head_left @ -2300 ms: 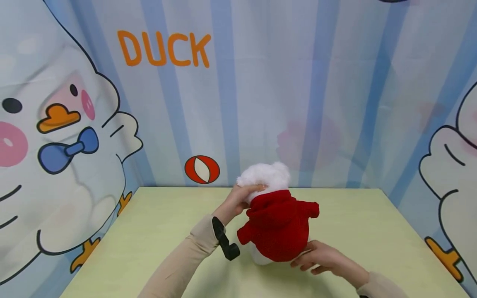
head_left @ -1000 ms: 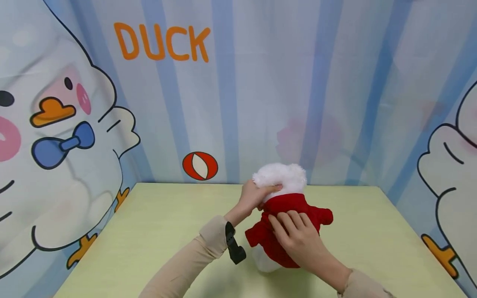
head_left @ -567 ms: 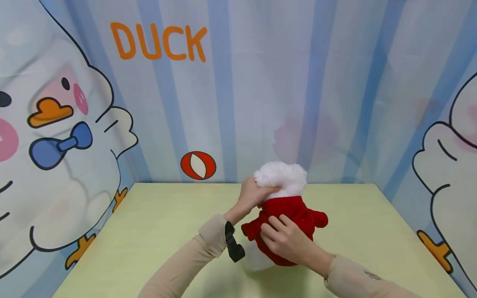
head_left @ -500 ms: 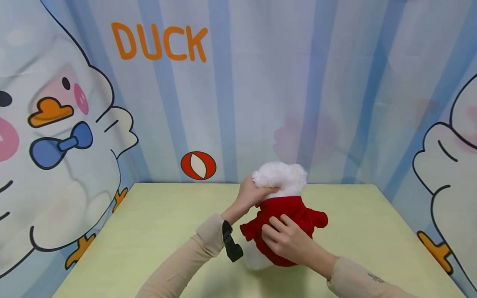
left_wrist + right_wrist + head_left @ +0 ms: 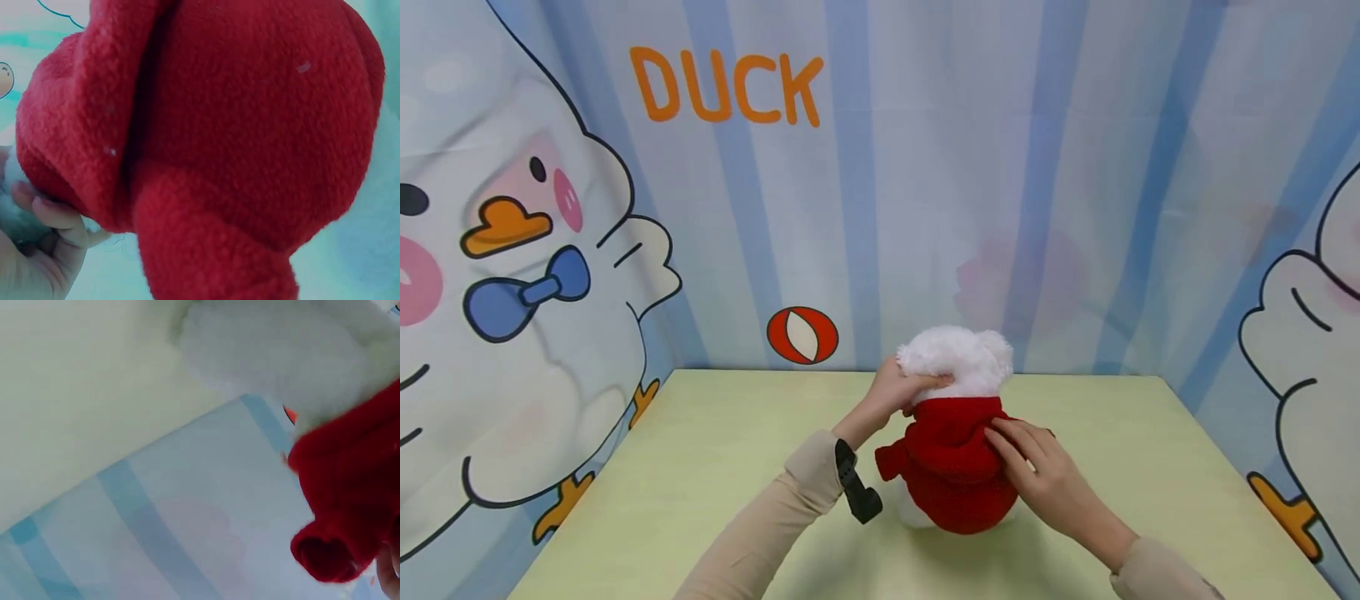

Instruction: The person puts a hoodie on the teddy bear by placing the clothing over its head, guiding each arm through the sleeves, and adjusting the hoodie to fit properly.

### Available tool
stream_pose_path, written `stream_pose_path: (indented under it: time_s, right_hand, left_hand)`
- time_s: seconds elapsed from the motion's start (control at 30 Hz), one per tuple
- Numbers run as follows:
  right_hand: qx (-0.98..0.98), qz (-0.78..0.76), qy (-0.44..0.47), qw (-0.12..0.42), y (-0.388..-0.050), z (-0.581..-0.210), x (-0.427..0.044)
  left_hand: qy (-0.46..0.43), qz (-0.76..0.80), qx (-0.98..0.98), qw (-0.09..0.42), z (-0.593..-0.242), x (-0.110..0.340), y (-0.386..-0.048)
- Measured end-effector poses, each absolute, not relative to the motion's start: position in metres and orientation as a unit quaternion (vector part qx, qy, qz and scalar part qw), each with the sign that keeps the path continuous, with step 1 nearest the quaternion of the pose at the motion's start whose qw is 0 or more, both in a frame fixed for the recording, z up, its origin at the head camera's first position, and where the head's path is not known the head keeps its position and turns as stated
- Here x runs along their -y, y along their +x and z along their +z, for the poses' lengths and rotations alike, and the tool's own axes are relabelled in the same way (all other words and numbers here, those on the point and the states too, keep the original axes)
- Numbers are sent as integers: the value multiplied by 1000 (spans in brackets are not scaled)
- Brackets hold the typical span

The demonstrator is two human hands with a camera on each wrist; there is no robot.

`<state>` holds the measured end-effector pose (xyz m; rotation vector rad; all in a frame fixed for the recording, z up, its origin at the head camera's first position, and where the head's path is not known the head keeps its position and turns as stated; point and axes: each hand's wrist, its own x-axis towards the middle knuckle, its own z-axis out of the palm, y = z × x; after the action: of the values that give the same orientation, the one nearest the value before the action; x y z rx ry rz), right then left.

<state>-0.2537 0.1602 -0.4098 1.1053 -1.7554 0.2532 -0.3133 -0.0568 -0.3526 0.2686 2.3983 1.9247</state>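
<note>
A white fluffy stuffed toy [image 5: 958, 358] stands on the table with its back to the head camera. It wears a red hooded top [image 5: 962, 500], which fills most of the left wrist view. My left hand [image 5: 891, 392] grips the toy at the neck and lower head, thumb across the back. At the toy's right shoulder, my right hand [image 5: 1048, 479] has its thumb and fingertips together on the red fabric, covering most of that sleeve. The sleeve's open cuff [image 5: 328, 556] shows in the right wrist view, with fingers [image 5: 389, 569] only partly visible at the edge.
The pale yellow table [image 5: 737, 467] extends around the toy. Behind it hangs a striped blue curtain [image 5: 925, 167] printed with ducks and a ball. A black strap device [image 5: 857, 483] sits on my left wrist.
My right hand has moved from low beside the toy, over the middle of its back, to its right shoulder. The hood fold now hangs lower on the back. My left hand keeps its grip.
</note>
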Motion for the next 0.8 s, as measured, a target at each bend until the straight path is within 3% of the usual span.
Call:
stream_pose_path:
  time_s: [0.27,0.37,0.5,0.6,0.8]
  right_hand:
    - [653,114,457,593,-262,-416,-165]
    - [654,98,458,595,-262,-416,-167]
    - [700,91,474,527,-256,-413,-169]
    - [735,178,472,453,-249,-405,-170]
    - [810,345,375,292,-250,-371,-169]
  left_hand:
    - [90,614,-784,20,-355,60,-314]
    - [93,615,-782,29,-353,61,-313]
    - [106,619,-778,26,-353,59,-311]
    - [109,604,-789,19,-354,55,-309]
    - [122,582,-804,24,-353,46,-307]
